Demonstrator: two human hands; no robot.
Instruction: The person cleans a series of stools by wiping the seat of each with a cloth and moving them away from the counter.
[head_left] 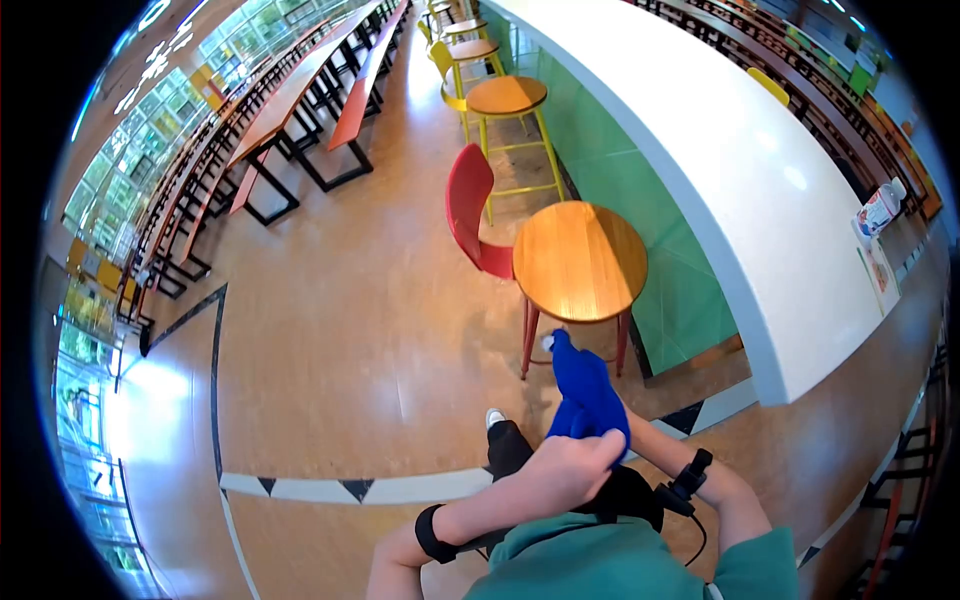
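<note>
Seen from above, a person stood on a tan wooden floor (pixel 340 330) in a canteen hall. Their left hand (pixel 572 467), with a black band on the wrist, was closed around the lower edge of a blue cloth (pixel 588 395), fingers curled tight on the fabric. The blue cloth was held in front of the body, standing up over the right hand (pixel 632 432). That hand was almost wholly covered, so its grip could not be told. A black strap with a cable (pixel 688 482) sat on the right wrist. Just beyond the cloth stood a round wooden stool (pixel 580 260), with a red chair (pixel 468 205) beside it. A long white worktop (pixel 740 170) curved along the right.
</note>
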